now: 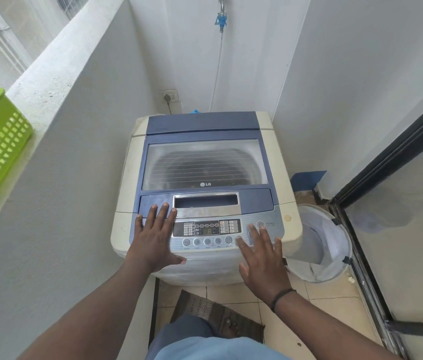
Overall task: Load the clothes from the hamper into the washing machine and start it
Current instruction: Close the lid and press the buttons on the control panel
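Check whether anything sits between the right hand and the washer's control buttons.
Nothing visible does. The right hand lies open with its fingertips already on the control panel of the washing machine, near the power button. The left hand rests flat at the panel's left end, clear of the buttons.

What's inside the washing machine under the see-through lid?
Through the closed lid of the washing machine you can see the round drum with something dark low down. The cloudy, striped window blurs it, so I cannot tell whether that is clothes.
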